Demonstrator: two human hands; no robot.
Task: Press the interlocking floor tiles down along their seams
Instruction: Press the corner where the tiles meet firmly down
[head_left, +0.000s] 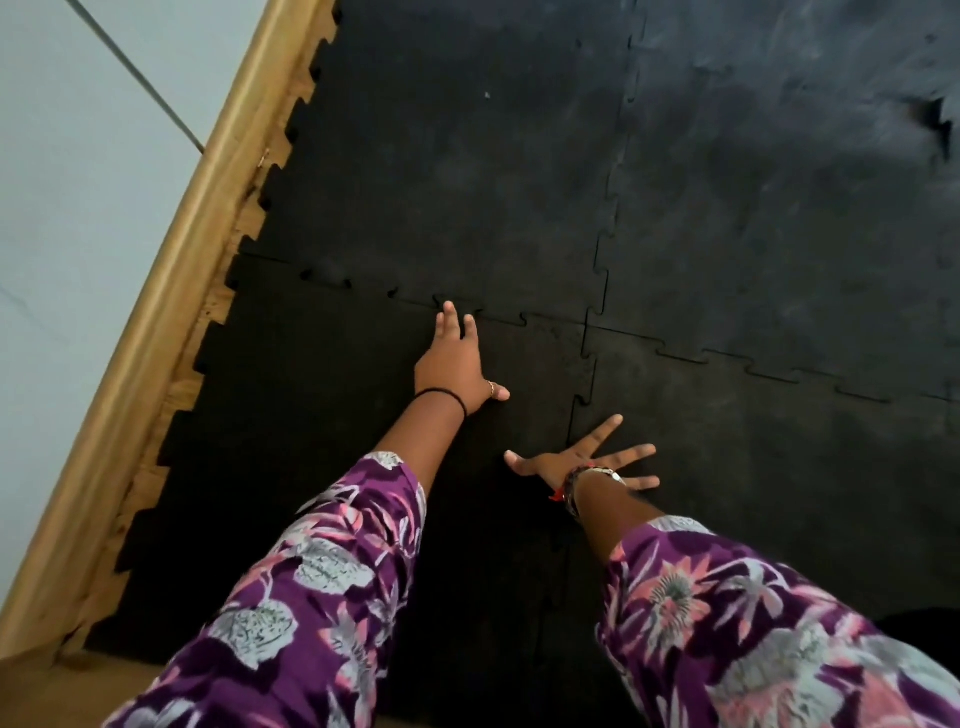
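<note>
On the floor beside a wooden skirting board (156, 332), black interlocking floor tiles (467, 182) are pressed along a seam (519, 317) near the four-way junction. The left hand (452, 364) is laid flat, its fingers (448, 318) extended onto the joint at 12 o'clock; the right hand (576, 462) is splayed flat at 5 o'clock, nothing grasped. A lifted tile edge (935, 122) at 2 o'clock is judged likely to stay proud if skipped, and uneven pressure could spring neighbouring tabs loose.
</note>
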